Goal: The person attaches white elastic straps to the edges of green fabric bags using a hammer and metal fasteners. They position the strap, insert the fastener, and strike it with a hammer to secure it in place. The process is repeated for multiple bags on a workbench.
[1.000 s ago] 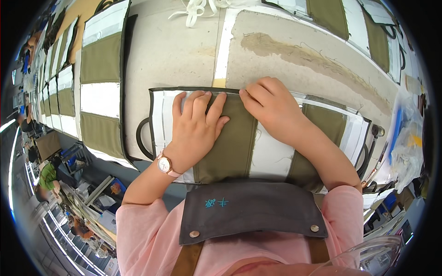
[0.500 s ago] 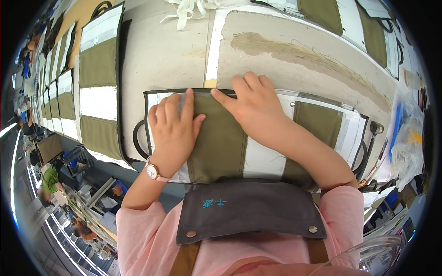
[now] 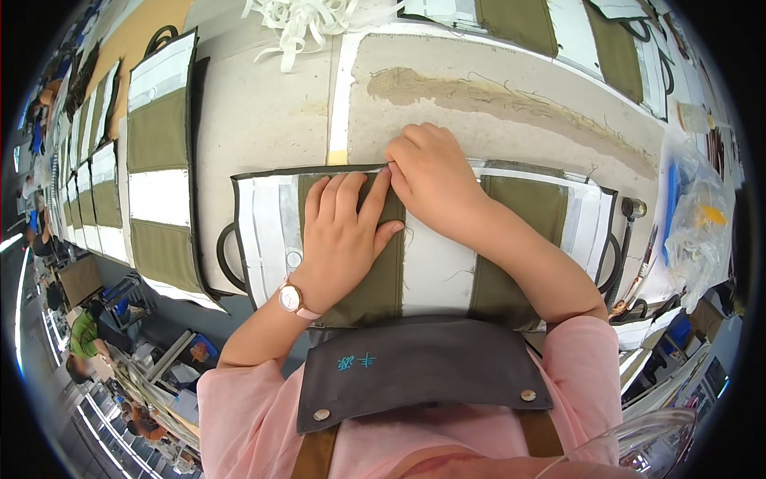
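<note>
An olive and white fabric panel (image 3: 439, 271) with dark edging lies flat before me, black loop handles showing at both sides. My left hand (image 3: 343, 227) rests on its olive section, fingers stretched toward the far edge and thumb apart. Right beside the left index fingertip, my right hand (image 3: 431, 176) has its fingers curled and pinched at the panel's dark far edge (image 3: 315, 170). The exact grip there is partly hidden by the fingers.
Similar panels lie at the left (image 3: 159, 144) and far right (image 3: 519, 24). White ribbon strips (image 3: 307, 28) are heaped at the back. A hammer-like tool (image 3: 633, 209) and a clear plastic bag (image 3: 702, 239) lie at the right. A brown stain and loose threads mark the table.
My left hand has slid rightward along the far edge, toward my right hand. My right hand's extended index finger has curled in, and its fingers have closed at the edge.
</note>
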The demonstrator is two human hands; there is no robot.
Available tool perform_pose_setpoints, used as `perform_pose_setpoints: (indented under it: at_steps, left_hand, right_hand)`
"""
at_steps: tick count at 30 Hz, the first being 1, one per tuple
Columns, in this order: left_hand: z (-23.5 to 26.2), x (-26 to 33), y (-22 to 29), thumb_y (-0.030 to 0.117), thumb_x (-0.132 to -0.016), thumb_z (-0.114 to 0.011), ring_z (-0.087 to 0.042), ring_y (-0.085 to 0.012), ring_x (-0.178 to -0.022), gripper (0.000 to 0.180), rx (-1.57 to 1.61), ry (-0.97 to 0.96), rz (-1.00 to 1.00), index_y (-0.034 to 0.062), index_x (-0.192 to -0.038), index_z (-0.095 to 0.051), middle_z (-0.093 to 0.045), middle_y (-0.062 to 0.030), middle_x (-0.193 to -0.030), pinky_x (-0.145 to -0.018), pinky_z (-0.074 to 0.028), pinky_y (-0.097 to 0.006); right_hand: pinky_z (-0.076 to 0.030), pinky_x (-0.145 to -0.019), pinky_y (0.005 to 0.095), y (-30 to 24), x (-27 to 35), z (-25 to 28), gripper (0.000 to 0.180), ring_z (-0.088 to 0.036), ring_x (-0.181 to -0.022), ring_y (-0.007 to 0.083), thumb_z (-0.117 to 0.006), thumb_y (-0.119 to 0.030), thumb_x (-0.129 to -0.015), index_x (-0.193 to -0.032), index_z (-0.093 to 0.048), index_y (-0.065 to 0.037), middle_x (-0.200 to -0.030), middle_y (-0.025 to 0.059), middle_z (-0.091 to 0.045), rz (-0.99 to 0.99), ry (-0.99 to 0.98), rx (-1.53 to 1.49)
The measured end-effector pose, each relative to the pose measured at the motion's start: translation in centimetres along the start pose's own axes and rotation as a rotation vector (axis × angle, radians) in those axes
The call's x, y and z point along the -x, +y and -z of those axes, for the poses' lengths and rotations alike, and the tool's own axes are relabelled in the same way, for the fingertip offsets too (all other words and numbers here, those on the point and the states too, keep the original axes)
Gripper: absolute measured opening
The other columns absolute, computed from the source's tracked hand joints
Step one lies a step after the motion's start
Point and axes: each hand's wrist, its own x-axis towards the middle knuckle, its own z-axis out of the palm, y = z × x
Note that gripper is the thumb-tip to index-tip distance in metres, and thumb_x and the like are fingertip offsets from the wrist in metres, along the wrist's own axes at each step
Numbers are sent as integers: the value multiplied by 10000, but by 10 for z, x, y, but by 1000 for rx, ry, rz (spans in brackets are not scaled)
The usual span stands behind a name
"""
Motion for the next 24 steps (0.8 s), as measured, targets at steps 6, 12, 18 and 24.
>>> perform_pose_setpoints:
  at_steps: [6,12,18,24]
  left_hand:
    - [1,-2,-5,321,-848,-738,-482,-323,-1181,622,-26,4,-27,75,-1391,-558,-499,-141,-1252,-1057,-370,-488]
    - [0,1,-13,264,-838,-746,-499,-303,-1167,598,50,44,-25,95,-1384,-574,-518,-117,-1228,-1048,-380,-463]
    - [-3,-1,-11,216,-825,-751,-517,-299,-1138,564,-4,62,23,109,-1359,-603,-532,-108,-1198,-1026,-392,-458]
    - [9,18,-26,225,-847,-736,-518,-312,-1126,536,-175,39,158,128,-1360,-614,-535,-118,-1213,-986,-400,-445]
  right_hand:
    - [-453,-795,411,1,1,-1,113,-549,-893,288,-668,-30,-750,-844,-606,-35,-894,92,-575,48,38,-14]
    - [-488,-788,361,9,15,14,188,-548,-909,253,-664,-56,-712,-893,-664,-4,-931,75,-585,368,-5,166]
    - [-491,-772,356,3,20,7,185,-536,-904,239,-669,-86,-659,-825,-687,-5,-933,77,-586,447,53,341]
    - [-461,-739,362,-2,21,6,206,-520,-883,244,-682,-92,-625,-808,-710,0,-925,73,-584,414,62,358]
